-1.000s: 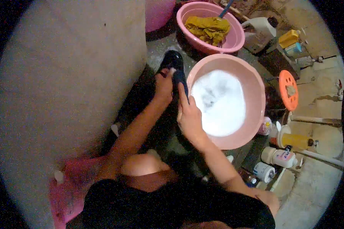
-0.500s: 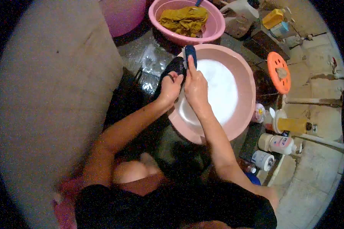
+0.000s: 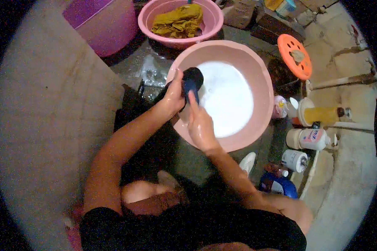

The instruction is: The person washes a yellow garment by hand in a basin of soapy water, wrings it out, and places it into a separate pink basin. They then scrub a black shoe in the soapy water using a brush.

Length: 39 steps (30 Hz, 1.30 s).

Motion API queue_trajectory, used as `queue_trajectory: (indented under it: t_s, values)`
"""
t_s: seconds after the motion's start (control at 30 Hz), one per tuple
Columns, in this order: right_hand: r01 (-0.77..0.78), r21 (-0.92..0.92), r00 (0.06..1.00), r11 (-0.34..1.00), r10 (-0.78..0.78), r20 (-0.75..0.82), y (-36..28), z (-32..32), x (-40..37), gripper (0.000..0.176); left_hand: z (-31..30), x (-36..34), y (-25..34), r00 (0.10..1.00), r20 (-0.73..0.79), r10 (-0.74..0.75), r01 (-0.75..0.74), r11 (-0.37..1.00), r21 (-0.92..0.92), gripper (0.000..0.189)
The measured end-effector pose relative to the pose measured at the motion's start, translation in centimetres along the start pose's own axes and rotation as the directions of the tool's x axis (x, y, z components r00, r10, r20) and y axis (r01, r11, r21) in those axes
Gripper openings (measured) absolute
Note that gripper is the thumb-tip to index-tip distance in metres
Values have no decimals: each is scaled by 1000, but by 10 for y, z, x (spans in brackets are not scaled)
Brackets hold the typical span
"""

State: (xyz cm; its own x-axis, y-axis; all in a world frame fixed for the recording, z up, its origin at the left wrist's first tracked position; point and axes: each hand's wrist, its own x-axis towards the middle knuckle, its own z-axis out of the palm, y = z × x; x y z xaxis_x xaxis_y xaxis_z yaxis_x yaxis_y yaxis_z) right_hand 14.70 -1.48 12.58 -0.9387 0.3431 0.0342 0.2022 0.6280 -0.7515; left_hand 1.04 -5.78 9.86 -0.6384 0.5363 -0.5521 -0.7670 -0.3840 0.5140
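Note:
My left hand (image 3: 174,95) grips a black shoe (image 3: 194,76) over the left rim of a pale pink basin (image 3: 262,83). Closed round a dark blue brush (image 3: 191,89), my right hand (image 3: 201,125) presses it against the shoe, index finger stretched along its back. White sudsy water (image 3: 230,98) fills the bottom of the basin. The brush's bristles are hidden.
Behind stands a pink basin (image 3: 215,25) with mustard cloth (image 3: 178,21), beside a purple tub (image 3: 109,33). An orange perforated lid (image 3: 295,56) and several bottles, one with yellow liquid (image 3: 322,115), line the right wall. A white shoe (image 3: 247,162) lies below the basin.
The view has shifted, so the basins appear further left. The brush has moved down along the shoe, and the shoe now shows its rounded end beyond the brush. A white shoe has come into view.

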Motion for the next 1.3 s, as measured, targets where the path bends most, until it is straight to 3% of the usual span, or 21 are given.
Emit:
queue_trajectory:
  t_s: [0.07, 0.1, 0.13, 0.2, 0.27, 0.3, 0.4, 0.47, 0.53, 0.6, 0.67, 0.73, 0.8, 0.87, 0.97, 1.0, 1.07, 1.1, 1.17, 1.27, 1.3]
  values:
    - [-88, 40, 996, 995, 87, 37, 7, -10, 25, 47, -4, 11, -13, 999, -28, 47, -45, 996, 79, 49]
    - [-130, 75, 991, 989, 126, 52, 15, -12, 41, 46, -12, 27, -10, 996, -59, 65, -65, 998, 3, 42]
    - [-127, 72, 991, 989, 124, 46, 18, -8, 43, 46, -44, 54, -8, 992, 50, 116, -120, 988, 93, 31]
    - [-67, 9, 981, 998, 68, -183, 12, 1, 53, 45, -34, 46, -12, 992, 39, 119, -120, 993, 9, 26]
    - [-102, 74, 982, 992, 112, -155, -4, 2, 27, 45, -12, 37, -9, 993, -63, 102, -107, 990, -91, 30]
    - [-19, 70, 990, 997, 29, -138, -3, 4, 14, 45, -5, 31, -7, 995, -60, 76, -81, 993, -82, 31]
    - [-179, 67, 984, 982, 179, 1, 20, -7, 32, 80, -29, 47, -29, 996, -80, 25, -16, 994, 111, 30]
    - [-284, 82, 956, 955, 289, -53, 43, -3, 78, 73, -34, 44, -35, 991, 116, -63, 51, 994, 98, 26]
    - [-272, 65, 962, 960, 272, 5, 33, 3, 73, 66, -44, 55, -36, 997, 63, -41, 40, 999, 8, 29]
    - [47, 22, 995, 999, -45, -87, 36, 39, 23, 58, 10, 19, -13, 965, -218, -143, 123, 987, -102, 34]
    - [-51, -19, 990, 999, 48, -131, 30, 22, 26, 48, -4, 22, -24, 964, -225, -139, 131, 990, -52, 32]
    - [-289, -7, 956, 957, 288, -62, 45, 3, 62, 46, -42, 44, -43, 1000, 7, 18, -18, 992, 123, 28]
    - [-230, -49, 960, 972, 219, -172, 78, 4, 85, 45, -24, 25, -42, 994, -108, -13, 29, 988, 153, 26]
    - [-217, 13, 972, 976, 217, -93, 52, 7, 56, 44, -31, 37, -37, 996, -91, 21, -7, 989, 151, 30]
    - [-42, 39, 996, 998, 45, -75, 31, 19, 7, 46, -26, 32, -34, 992, -111, -67, 78, 992, 99, 43]
    - [-150, 17, 986, 989, 151, -73, 47, 21, 19, 47, -22, 28, -38, 999, -46, -15, 19, 996, 87, 39]
    - [-182, 100, 966, 978, 197, -166, 51, 4, 53, 47, -58, 57, -42, 993, 114, 2, -15, 993, 118, 34]
    - [-328, 38, 932, 944, 330, -148, 58, -4, 73, 47, -43, 41, -43, 999, 42, -12, 6, 991, 137, 34]
    - [-434, -17, 890, 901, 426, -161, 112, 0, 96, 48, -21, 16, -36, 999, -38, -23, 31, 975, 220, 34]
    - [-543, -322, 838, 776, 529, -136, 142, -21, 77, 71, -9, 7, -30, 997, 80, 6, -26, 968, 250, 38]
    - [-558, -366, 825, 745, 544, -150, 148, -23, 69, 68, -16, 15, -32, 998, 58, -21, 0, 940, 342, 39]
